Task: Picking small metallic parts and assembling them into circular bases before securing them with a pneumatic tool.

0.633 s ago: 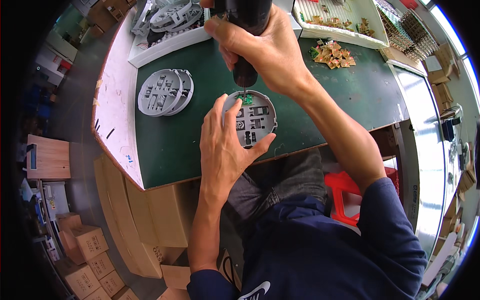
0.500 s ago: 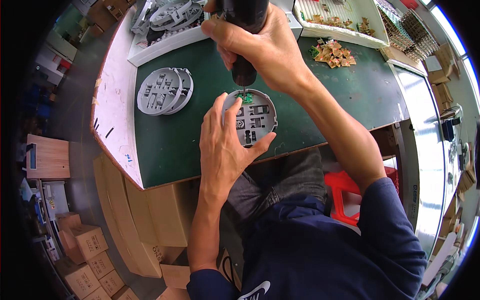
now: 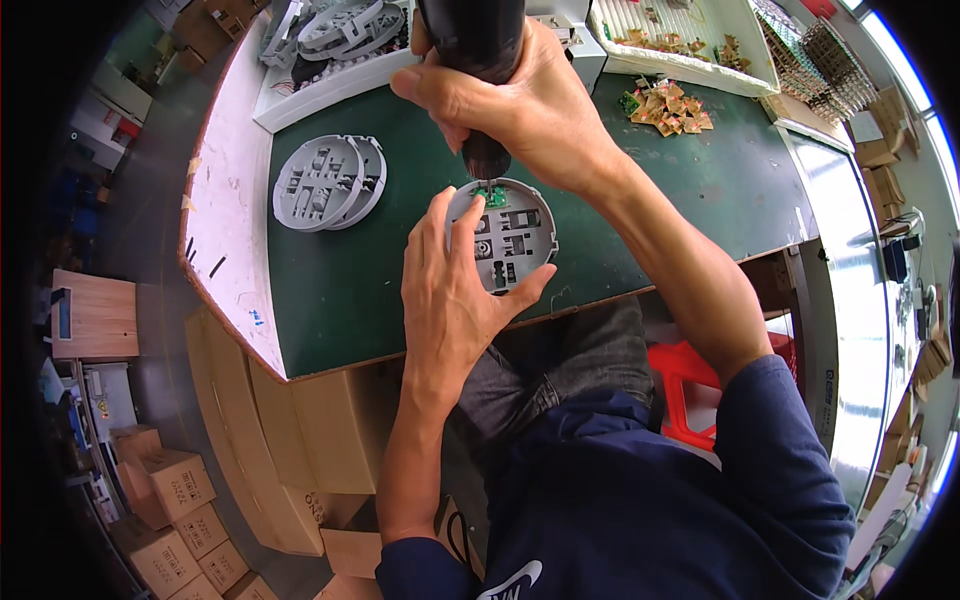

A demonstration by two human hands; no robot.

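Observation:
My right hand (image 3: 535, 110) is wrapped round a black electric screwdriver (image 3: 475, 40), held upright with its bit pointing down. The bit meets a small green circuit board (image 3: 491, 197) at the far side of a round grey plastic housing (image 3: 525, 243). That housing lies on the green workbench (image 3: 400, 150), its cut-out inner face upward. My left hand (image 3: 450, 280) grips the housing's left and near rim, thumb at the near right, with one fingertip beside the board. Left of it, two similar grey housings (image 3: 318, 185) lie overlapped.
A white box of grey plastic parts (image 3: 350, 35) stands at the back left. Brown-backed small boards (image 3: 670, 108) are heaped at the back right, before a white foam tray (image 3: 690, 70). A low white wall (image 3: 230, 220) edges the bench's left. Cartons and a red stool (image 3: 685, 385) are below.
The screwdriver has tilted and dropped slightly, its top shifting left with my right hand. The housing and my left hand have barely shifted right.

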